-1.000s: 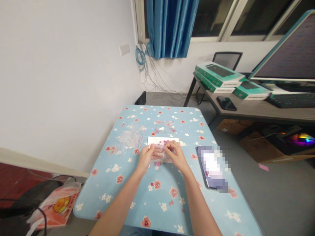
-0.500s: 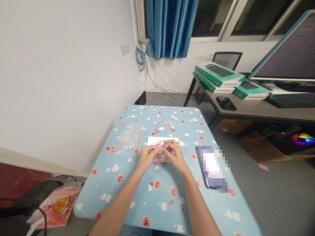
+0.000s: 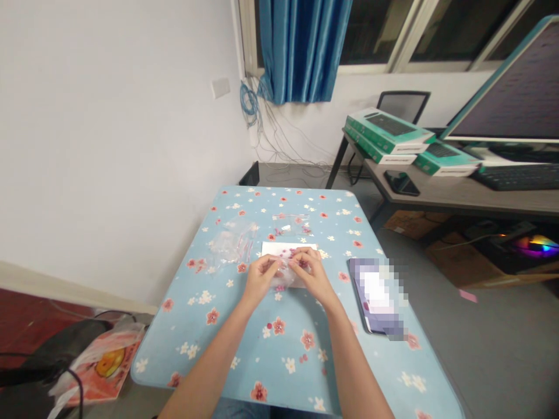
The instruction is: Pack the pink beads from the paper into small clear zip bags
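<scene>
A small clear plastic bag is pinched between my two hands at the middle of the table. My left hand grips its left side with thumb and fingers, and my right hand grips its right side. Beneath them lies a white sheet with small dark pink beads on it. More pink pieces show just below the bag; whether they are inside it I cannot tell. Beyond the sheet rests another clear bag with small pink items.
Crumpled clear bags lie at the left of the flowered table. A phone or tablet, partly pixelated, lies at the right. Green keyboard boxes and a monitor stand on a desk at the right.
Both hands keep their place with only slight finger movement. The bag between them has shifted a little.
</scene>
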Demonstrator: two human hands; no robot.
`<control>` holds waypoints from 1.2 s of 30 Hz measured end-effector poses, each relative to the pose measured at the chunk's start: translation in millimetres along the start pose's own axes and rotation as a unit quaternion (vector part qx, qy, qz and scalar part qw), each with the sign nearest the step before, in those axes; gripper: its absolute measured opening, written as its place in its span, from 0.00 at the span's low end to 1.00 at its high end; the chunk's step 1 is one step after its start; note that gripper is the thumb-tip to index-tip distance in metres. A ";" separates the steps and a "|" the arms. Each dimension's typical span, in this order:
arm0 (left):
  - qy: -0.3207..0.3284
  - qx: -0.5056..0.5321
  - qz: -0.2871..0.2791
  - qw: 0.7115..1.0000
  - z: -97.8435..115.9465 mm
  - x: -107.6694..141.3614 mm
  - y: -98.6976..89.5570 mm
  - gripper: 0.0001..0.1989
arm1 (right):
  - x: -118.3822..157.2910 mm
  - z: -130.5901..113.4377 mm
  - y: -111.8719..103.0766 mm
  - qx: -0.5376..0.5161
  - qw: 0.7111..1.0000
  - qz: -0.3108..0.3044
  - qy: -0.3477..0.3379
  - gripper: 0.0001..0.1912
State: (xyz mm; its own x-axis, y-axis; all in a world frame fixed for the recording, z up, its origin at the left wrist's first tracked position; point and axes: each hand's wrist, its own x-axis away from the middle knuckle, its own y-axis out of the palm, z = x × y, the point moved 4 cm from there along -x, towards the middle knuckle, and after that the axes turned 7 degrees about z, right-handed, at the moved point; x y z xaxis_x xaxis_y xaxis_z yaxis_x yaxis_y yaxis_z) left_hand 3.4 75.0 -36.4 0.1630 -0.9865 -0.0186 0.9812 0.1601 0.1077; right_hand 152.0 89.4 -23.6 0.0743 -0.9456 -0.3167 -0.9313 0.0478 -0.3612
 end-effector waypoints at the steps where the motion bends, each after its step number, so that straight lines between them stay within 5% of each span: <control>1: 0.001 -0.005 0.001 1.000 0.5 0.2 -0.4 0.12 | 0.4 -0.3 0.4 0.001 1.000 -0.001 -0.002 0.09; 22: 0.039 -0.061 0.012 0.997 -0.6 1.6 -7.2 0.21 | -0.4 2.4 -2.7 -0.026 0.999 0.020 -0.002 0.09; 36: 0.067 -0.078 0.027 0.994 9.5 3.7 -10.5 0.17 | 0.0 1.1 -1.6 -0.022 1.000 0.005 0.005 0.11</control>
State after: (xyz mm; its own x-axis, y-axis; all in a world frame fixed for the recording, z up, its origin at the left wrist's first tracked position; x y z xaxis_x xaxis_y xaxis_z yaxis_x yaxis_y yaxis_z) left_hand -7.2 69.4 -28.2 0.2173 -0.9643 -0.1512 0.9731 0.2261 -0.0439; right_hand 153.9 89.6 -23.9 0.0625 -0.9482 -0.3113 -0.9469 0.0422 -0.3187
